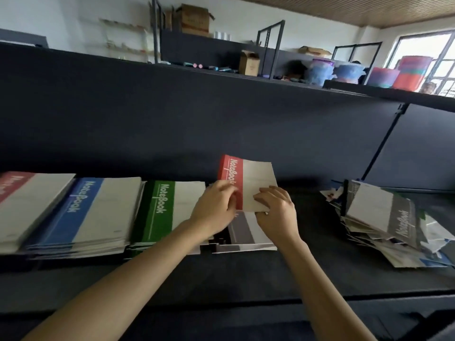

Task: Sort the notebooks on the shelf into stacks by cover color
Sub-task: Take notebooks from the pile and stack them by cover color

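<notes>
At center frame, above the dark shelf (246,279), the left hand (216,209) and right hand (277,214) hold up 1 red notebook (246,183), each grip pinching its lower edge, probably bound for the red stack (27,203) at far left.

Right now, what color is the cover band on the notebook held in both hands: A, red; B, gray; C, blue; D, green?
A: the red notebook, held up by the left hand and the right hand, shows a red band with white NoteBook lettering.
</notes>
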The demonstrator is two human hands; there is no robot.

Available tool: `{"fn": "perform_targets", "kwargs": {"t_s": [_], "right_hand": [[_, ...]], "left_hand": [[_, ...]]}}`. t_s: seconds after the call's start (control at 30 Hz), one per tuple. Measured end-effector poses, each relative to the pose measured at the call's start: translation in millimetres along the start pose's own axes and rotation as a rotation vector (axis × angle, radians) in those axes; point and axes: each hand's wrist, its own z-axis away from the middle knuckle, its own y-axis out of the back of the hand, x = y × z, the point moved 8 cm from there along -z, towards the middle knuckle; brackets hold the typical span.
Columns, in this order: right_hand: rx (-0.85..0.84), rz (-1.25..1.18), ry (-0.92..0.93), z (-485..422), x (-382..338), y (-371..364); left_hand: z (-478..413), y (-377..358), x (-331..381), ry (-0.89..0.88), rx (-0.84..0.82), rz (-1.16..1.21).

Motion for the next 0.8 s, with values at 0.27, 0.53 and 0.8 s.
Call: {"fn": "perform_targets", "kwargs": {"t_s": [0.27,0.53,0.8], "right_hand": [[-0.263,-0.077,-0.005,13.5,-130.4,-84.5],[-0.337,-0.127,0.026,11.2,-242.9,-139.1],[-0.464,-0.105,0.178,12.3,-344.2,-188.0]], "left_hand": [[70.9,82.3,-103.5,0.06,-0.007,-0.19],[121.7,162.9,-188.3,0.121,0.016,-0.231],[169.7,222.8,-260.7,0.257,0.071,-0.319]]}}
